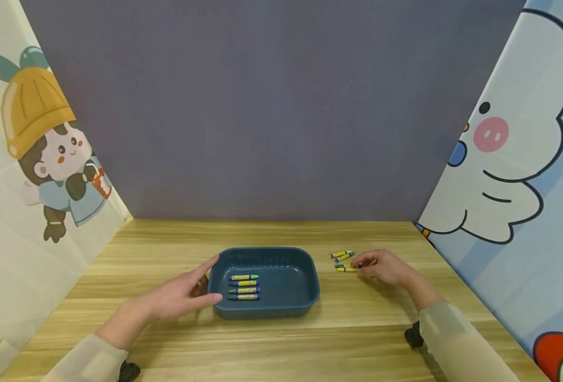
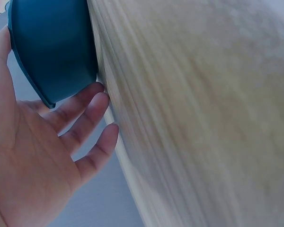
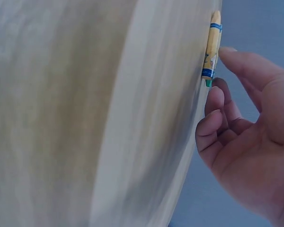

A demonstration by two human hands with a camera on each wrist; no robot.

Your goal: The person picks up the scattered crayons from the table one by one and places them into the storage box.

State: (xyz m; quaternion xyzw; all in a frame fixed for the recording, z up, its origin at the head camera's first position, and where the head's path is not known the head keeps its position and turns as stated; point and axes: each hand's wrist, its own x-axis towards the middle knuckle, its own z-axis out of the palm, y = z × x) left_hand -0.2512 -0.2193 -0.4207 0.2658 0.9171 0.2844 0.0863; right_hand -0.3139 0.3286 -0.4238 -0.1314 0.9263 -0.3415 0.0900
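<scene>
A dark blue-green tray (image 1: 281, 313) stands on the table, with several crayons (image 1: 244, 283) laid in a row in its left half. At the tray's left end is my left hand (image 1: 181, 294), its thumb on the rim and its forefinger by the far left corner. The left wrist view shows the other fingers loosely bent beside the tray's outer wall (image 2: 57, 52). My right hand (image 1: 384, 268) is over the loose crayons right of the tray. In the right wrist view, its thumb is at the side of a yellow crayon (image 3: 212, 49), and a gap shows between thumb and fingers.
Two more crayons (image 1: 341, 255) lie just behind those at the right hand. A green-tipped crayon (image 1: 342, 266) lies beside the yellow one. The wood-grain table (image 1: 272, 350) ends at a grey back panel (image 1: 272, 116). Printed cartoon sheets (image 1: 506, 159) hang on both sides.
</scene>
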